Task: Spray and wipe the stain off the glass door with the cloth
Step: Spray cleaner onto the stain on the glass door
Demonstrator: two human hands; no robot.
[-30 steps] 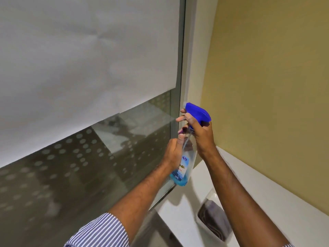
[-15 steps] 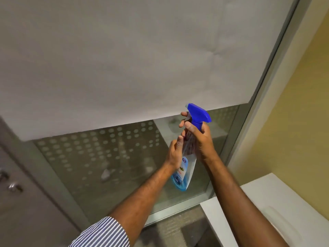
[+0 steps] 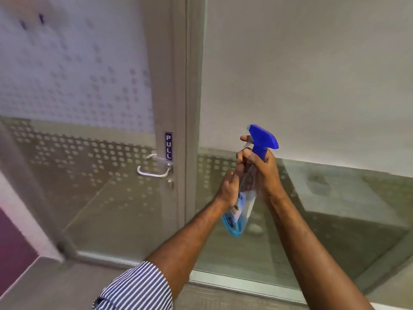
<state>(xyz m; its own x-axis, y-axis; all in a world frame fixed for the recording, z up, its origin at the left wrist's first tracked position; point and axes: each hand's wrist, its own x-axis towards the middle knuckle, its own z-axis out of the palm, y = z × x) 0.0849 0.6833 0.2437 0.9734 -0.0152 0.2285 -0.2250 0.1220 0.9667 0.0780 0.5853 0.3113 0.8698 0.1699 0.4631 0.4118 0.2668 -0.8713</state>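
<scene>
A clear spray bottle [image 3: 237, 218] with blue liquid and a blue trigger head [image 3: 263, 136] is held upright in front of me. My right hand [image 3: 261, 173] grips its neck, a finger by the trigger. My left hand [image 3: 230, 186] cups the bottle's body from the left. The glass door [image 3: 89, 130], with a frosted dot pattern, a metal handle [image 3: 153, 172] and a "PULL" label [image 3: 168, 146], stands at the left. No cloth is in view, and I cannot make out a stain on the door.
A fixed glass panel [image 3: 312, 209] with a frosted upper band fills the right, behind the bottle. A grey door frame post [image 3: 190, 108] separates it from the door. Grey floor [image 3: 55, 283] lies below, with a purple wall part [image 3: 11, 238] at the far left.
The view has swung left: the white counter and yellow wall are gone, and the door with its handle and "PULL" label has come into view. Both hands still hold the bottle.
</scene>
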